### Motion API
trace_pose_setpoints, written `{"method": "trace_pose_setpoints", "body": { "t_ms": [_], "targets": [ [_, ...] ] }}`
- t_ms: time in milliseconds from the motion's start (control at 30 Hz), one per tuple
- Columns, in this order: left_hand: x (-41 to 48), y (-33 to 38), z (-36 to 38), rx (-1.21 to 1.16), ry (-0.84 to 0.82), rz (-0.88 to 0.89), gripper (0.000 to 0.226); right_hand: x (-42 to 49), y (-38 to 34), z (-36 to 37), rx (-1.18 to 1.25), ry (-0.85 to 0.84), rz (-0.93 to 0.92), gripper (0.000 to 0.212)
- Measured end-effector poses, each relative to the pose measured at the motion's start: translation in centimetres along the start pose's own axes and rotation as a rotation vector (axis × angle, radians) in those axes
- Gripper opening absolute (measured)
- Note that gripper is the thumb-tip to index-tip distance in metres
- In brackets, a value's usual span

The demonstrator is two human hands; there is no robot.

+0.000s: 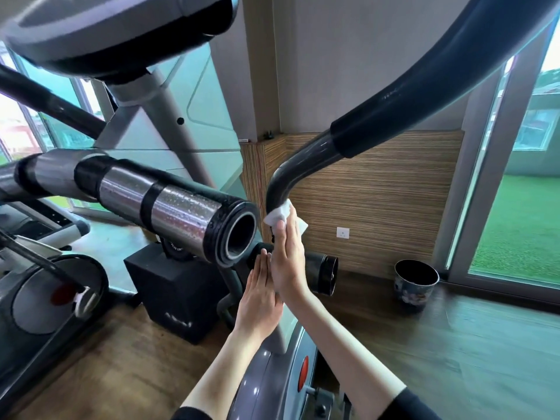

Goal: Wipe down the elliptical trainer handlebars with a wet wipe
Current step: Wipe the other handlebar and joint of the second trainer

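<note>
A dark curved moving handlebar [306, 160] sweeps from the upper right down to the middle, with a black foam sleeve [424, 95] on its upper part. My right hand [288, 256] holds its fingers straight and presses a white wet wipe [280, 215] against the bar's lower bend. My left hand [259, 298] sits just below and left, fingers straight, flat beside the right hand; whether it touches the post is unclear. A fixed handlebar [169, 207] with shiny metal sensor bands and an open end juts in from the left.
The console underside [121, 34] hangs overhead at upper left. The grey flywheel housing [272, 374] lies between my forearms. A black box [178, 292] and a dark bin [416, 284] stand on the wooden floor. Another machine [45, 283] is at left, glass doors at right.
</note>
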State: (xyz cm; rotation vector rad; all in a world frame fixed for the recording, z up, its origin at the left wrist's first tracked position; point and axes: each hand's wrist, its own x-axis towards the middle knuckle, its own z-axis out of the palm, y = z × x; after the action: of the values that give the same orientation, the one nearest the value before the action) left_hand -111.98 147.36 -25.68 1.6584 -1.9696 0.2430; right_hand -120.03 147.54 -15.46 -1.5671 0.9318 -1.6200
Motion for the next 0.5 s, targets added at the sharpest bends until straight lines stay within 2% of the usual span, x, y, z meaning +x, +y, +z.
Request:
{"method": "trace_pose_setpoints", "body": {
  "t_ms": [67, 100, 133, 200, 300, 367, 500],
  "targets": [
    [-0.2, 0.4, -0.3, -0.039, -0.053, -0.041, 0.064, 1.1, -2.5, 0.1, 0.085, 0.036, -0.039, 0.054],
    [-0.2, 0.2, -0.1, -0.028, -0.081, -0.055, 0.06, 1.5, -3.7, 0.1, 0.16, 0.066, -0.061, 0.048],
    [-0.1, -0.2, 0.3, 0.014, -0.085, -0.04, 0.06, 1.8, -4.7, 0.1, 0.228, 0.097, -0.089, 0.04],
    [0.0, -1.3, 1.5, 0.151, -0.136, 0.027, 0.07, 1.8, -5.3, 0.4, 0.274, 0.139, -0.125, 0.044],
    [0.1, -1.4, 1.5, 0.174, -0.167, -0.029, 0.068, 1.4, -3.1, 0.7, 0.132, 0.085, -0.098, 0.063],
    [0.0, -0.2, 0.3, 0.024, -0.171, -0.111, 0.058, 0.7, -1.1, 0.2, -0.006, 0.011, -0.071, 0.06],
    [0.3, 0.1, -0.2, 0.065, -0.041, 0.015, 0.063, -1.3, 2.2, -1.4, -0.15, -0.08, -0.062, 0.051]
  ]
}}
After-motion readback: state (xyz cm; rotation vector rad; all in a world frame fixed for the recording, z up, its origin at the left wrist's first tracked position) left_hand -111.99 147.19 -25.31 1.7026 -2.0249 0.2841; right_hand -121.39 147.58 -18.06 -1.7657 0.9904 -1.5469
